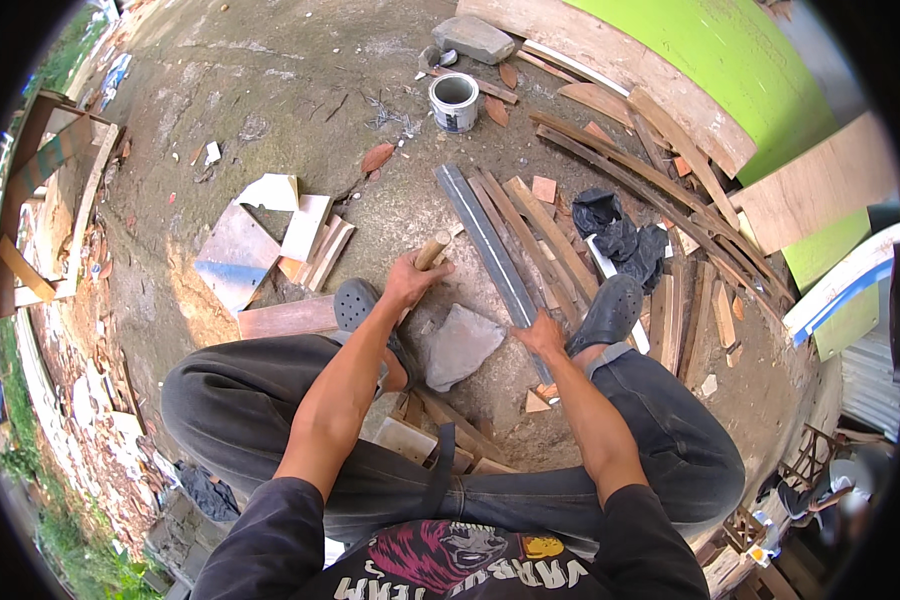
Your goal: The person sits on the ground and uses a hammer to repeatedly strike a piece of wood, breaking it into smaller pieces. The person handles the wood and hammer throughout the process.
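My left hand (407, 283) is closed around a round wooden handle (433, 250), whose pale end sticks up past my fingers; whatever is at its other end is hidden. My right hand (540, 335) grips the near end of a long strip of wood (483, 240) with a dark grey face, which slants away from me to the far left. Between my feet lies a flat grey stone (463, 347), below and between both hands. Thin brown wood strips (530, 235) lie just right of the grey one. A small wood offcut (537, 402) is near my right wrist.
Cut boards (238, 255) are piled left of my left shoe (357, 303). A paint can (455, 104) and a rock (473, 39) stand at the far side. Long wood strips (660, 185), a black plastic bag (618, 235) and green panels (715, 70) lie to the right.
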`<state>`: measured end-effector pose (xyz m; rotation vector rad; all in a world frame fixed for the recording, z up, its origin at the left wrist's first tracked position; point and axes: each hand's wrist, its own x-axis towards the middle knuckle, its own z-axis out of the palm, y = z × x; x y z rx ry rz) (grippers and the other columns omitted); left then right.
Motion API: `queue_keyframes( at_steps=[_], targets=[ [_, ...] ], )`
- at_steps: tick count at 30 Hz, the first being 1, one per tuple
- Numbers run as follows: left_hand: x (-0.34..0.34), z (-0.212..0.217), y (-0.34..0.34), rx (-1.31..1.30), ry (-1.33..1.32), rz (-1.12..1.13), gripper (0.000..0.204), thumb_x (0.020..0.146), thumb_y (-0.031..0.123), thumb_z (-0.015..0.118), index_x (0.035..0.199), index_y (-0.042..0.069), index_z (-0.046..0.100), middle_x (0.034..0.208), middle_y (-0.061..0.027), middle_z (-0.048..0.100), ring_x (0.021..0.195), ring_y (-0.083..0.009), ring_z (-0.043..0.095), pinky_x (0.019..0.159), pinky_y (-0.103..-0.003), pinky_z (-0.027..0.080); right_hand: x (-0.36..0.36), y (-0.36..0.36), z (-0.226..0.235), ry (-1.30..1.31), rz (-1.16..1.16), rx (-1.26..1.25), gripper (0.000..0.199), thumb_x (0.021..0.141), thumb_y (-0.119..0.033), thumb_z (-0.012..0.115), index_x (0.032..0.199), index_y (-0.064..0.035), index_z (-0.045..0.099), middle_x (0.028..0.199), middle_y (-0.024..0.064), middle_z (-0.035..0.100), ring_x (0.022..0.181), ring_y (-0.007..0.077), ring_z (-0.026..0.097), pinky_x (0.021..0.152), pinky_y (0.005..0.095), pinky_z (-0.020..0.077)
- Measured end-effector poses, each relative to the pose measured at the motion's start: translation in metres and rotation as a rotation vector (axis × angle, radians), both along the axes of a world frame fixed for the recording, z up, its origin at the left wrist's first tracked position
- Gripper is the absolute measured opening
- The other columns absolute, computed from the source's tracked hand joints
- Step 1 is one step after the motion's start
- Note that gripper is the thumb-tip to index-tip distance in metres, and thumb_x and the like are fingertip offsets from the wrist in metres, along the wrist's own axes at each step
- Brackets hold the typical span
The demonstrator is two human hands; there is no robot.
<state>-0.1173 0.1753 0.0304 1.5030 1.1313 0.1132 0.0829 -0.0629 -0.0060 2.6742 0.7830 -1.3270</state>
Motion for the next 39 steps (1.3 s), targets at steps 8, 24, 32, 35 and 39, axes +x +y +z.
queue_keyframes(
  at_steps=[8,24,32,35,39],
  targets=[
    [-0.001,-0.008,-0.001,0.056,0.096,0.049,0.038,0.080,0.040,0.076,0.083,0.003,0.071,0.067,-0.0072,0.063,0.063,-0.0165,0.059,0.063,-0.035,0.048,0.015,0.016,0.052,-0.091,0.039,0.200,0.094,0.067,-0.049,0.082,0.136,0.0051,0.049,0.129,0.0307,0.059,0.123,0.0414,0.057,0.104,0.0451,0.0447],
    [-0.006,-0.015,0.000,-0.026,-0.107,0.017,0.023,0.078,0.024,0.074,0.078,0.003,0.064,0.066,0.0000,0.058,0.061,-0.0101,0.052,0.059,-0.031,0.045,0.040,-0.018,0.135,0.177,0.274,0.386,0.095,0.074,-0.047,0.079,0.140,0.0107,0.042,0.124,0.0351,0.061,0.119,0.0410,0.061,0.101,0.0445,0.0454],
    [-0.014,-0.046,0.004,-0.053,-0.060,-0.068,0.021,0.077,0.022,0.074,0.081,0.003,0.067,0.067,-0.0006,0.059,0.063,-0.0113,0.054,0.062,-0.032,0.046,0.077,0.001,0.130,0.168,-0.415,0.627,0.081,0.078,-0.043,0.076,0.133,0.0097,0.047,0.122,0.0325,0.062,0.116,0.0386,0.062,0.100,0.0414,0.0466],
    [-0.015,-0.046,0.006,-0.046,-0.065,-0.075,0.021,0.077,0.022,0.074,0.084,0.003,0.067,0.070,-0.0017,0.061,0.064,-0.0114,0.055,0.063,-0.032,0.047,0.043,-0.015,0.137,0.191,0.026,0.515,0.080,0.080,-0.040,0.074,0.136,0.0088,0.044,0.120,0.0300,0.064,0.115,0.0352,0.063,0.099,0.0401,0.0477],
    [-0.015,-0.034,0.001,0.019,-0.022,-0.092,0.015,0.079,0.018,0.073,0.082,0.005,0.066,0.075,0.0006,0.062,0.068,-0.0096,0.055,0.065,-0.031,0.047,0.024,-0.007,0.133,0.109,0.214,0.527,0.081,0.077,-0.037,0.077,0.137,0.0067,0.043,0.124,0.0278,0.063,0.111,0.0344,0.064,0.097,0.0408,0.0491]
  ],
)
